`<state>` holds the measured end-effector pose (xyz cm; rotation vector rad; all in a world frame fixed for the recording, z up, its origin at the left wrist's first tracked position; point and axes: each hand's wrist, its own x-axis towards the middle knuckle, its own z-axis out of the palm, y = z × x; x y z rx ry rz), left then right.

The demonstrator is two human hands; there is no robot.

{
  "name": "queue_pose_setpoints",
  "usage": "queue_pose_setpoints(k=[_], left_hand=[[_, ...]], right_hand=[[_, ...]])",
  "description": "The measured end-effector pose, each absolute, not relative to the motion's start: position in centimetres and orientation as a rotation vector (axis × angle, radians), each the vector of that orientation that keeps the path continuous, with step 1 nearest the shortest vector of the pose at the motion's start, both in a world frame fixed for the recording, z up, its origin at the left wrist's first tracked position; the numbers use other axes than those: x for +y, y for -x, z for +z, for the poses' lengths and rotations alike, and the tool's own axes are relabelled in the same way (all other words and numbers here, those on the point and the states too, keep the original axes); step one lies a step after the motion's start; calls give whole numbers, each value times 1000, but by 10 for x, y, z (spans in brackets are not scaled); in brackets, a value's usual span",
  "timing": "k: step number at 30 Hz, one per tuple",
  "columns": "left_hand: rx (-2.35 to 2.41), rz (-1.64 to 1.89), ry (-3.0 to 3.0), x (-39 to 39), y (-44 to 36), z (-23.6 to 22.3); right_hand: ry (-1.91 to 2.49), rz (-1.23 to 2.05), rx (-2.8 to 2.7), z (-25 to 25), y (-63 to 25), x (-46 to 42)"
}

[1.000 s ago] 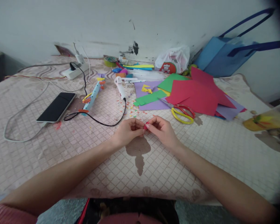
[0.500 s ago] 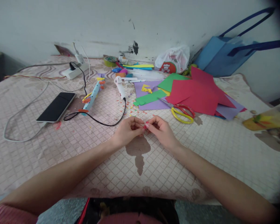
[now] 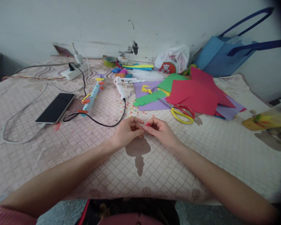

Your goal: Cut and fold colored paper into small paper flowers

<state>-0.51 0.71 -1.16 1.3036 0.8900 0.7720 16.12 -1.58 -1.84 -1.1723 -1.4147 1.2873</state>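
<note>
Both of my hands meet over the near middle of the table. My right hand (image 3: 158,129) pinches a small red piece (image 3: 147,124) between thumb and fingers; it looks like foam or paper, and most of it is hidden. My left hand (image 3: 130,130) has its fingers curled and pressed together, touching the right fingertips. What sits between the left fingers, if anything, is too small to tell. Just beyond my right hand lie scissors (image 3: 182,115) with red and yellow handles. A white glue gun (image 3: 120,87) with a black cord rests farther back.
Red sheets (image 3: 194,93), green sheets (image 3: 150,97) and a purple sheet (image 3: 152,107) overlap at the right. On the left are a phone (image 3: 55,107), a light-blue strip with orange bits (image 3: 91,99) and a power strip (image 3: 75,72). A drink cup (image 3: 267,118) and a blue bag (image 3: 221,56) stand right.
The red piece has shifted from between both hands' fingertips to the right fingers. My right thumb has moved slightly down and left. The view has shifted a little.
</note>
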Motion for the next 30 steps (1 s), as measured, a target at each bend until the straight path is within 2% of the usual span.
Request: queue_pose_setpoints(k=[5,11,16,24,30], left_hand=[[885,778,-1316,7,5,-11],[881,733,-1162,9,7,-11],[819,635,-983,14,9,-10],[820,533,-1205,11,8,-9],[857,526,-1138,10,9,-6]], right_hand=[[1242,1184,-1438,-19,-162,-16],[1179,1359,-1407,-17,-167,-14],[1200,1352,-1320,-20,-168,-13],[1210,1392,-1259,-16,-165,-14],[1165,1452,-1319,-16,-166,-15]])
